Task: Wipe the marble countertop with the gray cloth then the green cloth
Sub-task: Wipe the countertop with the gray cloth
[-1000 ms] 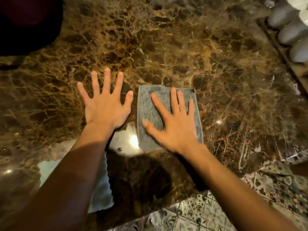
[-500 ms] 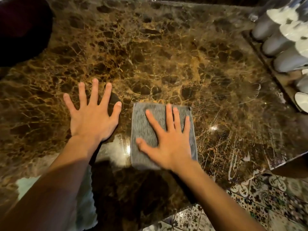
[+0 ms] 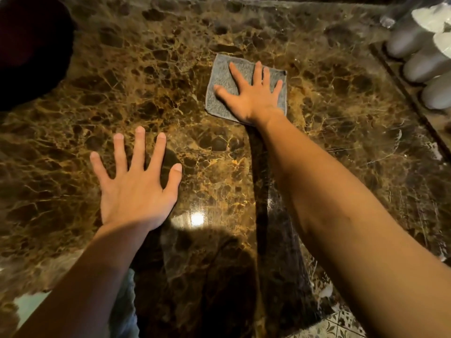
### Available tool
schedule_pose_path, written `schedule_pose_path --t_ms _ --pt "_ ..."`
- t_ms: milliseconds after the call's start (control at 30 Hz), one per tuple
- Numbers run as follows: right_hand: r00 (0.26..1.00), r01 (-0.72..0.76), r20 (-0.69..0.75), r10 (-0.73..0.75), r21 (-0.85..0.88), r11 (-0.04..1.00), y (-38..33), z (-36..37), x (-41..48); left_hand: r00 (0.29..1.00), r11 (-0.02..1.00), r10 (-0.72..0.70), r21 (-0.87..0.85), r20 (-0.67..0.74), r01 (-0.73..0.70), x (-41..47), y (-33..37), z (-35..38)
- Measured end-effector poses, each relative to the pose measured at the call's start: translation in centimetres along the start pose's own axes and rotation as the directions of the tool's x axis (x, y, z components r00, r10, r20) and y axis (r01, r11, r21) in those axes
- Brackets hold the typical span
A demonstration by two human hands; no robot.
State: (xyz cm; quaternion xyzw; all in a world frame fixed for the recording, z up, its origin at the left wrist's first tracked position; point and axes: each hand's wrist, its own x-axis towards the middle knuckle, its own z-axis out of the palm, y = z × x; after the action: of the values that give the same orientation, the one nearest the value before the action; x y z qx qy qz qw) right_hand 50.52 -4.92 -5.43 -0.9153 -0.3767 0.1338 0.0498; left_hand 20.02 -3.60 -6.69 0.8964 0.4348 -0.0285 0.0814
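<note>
A right hand (image 3: pixel 253 96) lies flat, fingers spread, pressing a gray cloth (image 3: pixel 220 79) onto the marble countertop (image 3: pixel 329 142); it grips nothing. The cloth looks soft, light and floppy, best driven by palm pressure. The left hand (image 3: pixel 136 189) rests open on bare marble

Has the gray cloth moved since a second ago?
Yes. The right hand has pushed the gray cloth away across the countertop; it was beside the planted left hand, now well beyond its fingertips.
</note>
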Motion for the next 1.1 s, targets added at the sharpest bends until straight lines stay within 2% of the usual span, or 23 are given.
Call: schedule_pose_path --t_ms 200,433,667,900,1000,1100 --pt "0.999 0.033 -0.023 -0.034 -0.014 0.999 1.0 0.8 -3.9 1.0 1.0 0.0 -0.004 -0.005 0.0 -0.1 -0.1 0.1" --pt "0.996 0.088 -0.028 -0.087 0.002 0.996 3.4 3.3 -18.4 1.0 1.0 -0.004 -0.031 0.001 0.004 0.0 -0.1 0.0" --pt "0.993 0.092 0.079 -0.086 -0.08 0.993 5.2 4.9 -30.2 1.0 1.0 -0.014 -0.012 0.027 0.015 -0.1 0.1 -0.2" --pt "0.991 0.035 0.13 -0.025 -0.074 0.997 4.8 4.9 -31.2 0.997 1.0 -0.025 0.01 0.074 0.024 -0.2 0.1 -0.7" --pt "0.984 0.019 0.18 -0.007 -0.062 0.998 4.8 4.2 -30.4 0.997 1.0 -0.023 0.002 0.077 0.023 -0.2 0.1 -0.7" --pt "0.986 -0.01 0.167 0.014 -0.023 1.0 4.8 3.7 -28.0 0.996 1.0 -0.029 0.001 0.083 0.029 -0.3 0.1 -0.8"
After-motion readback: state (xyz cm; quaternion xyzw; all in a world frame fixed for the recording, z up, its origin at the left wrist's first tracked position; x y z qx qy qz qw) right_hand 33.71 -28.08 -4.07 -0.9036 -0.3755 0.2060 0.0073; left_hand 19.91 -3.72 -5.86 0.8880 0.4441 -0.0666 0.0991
